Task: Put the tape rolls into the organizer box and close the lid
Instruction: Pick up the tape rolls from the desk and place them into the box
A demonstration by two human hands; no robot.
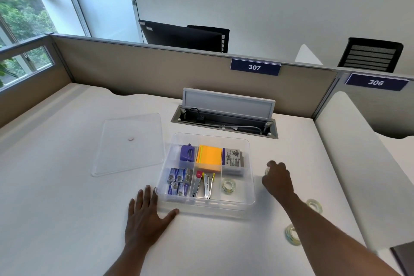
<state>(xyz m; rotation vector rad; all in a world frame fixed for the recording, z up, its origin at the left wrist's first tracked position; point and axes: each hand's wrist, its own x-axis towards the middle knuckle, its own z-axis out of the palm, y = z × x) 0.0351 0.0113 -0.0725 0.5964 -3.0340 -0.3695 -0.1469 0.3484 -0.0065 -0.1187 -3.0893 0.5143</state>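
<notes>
The clear plastic organizer box (250, 195) stands open on the white desk. One clear tape roll (228, 186) lies in its front right compartment. My right hand (277, 178) is just right of the box, fingers curled around another clear tape roll (266, 171) that is mostly hidden. Two more tape rolls lie on the desk to the right: one (314, 205) behind my forearm and one (292, 234) nearer the front. My left hand (145, 213) rests flat on the desk, fingers spread, touching the box's front left corner. The clear lid (130, 143) lies flat to the left of the box.
The box also holds a purple stapler, orange sticky notes, staple boxes, staple removers and a packet. An open cable hatch (224, 119) sits in the desk behind the box. Beige partitions with signs 307 and 306 stand behind and to the right.
</notes>
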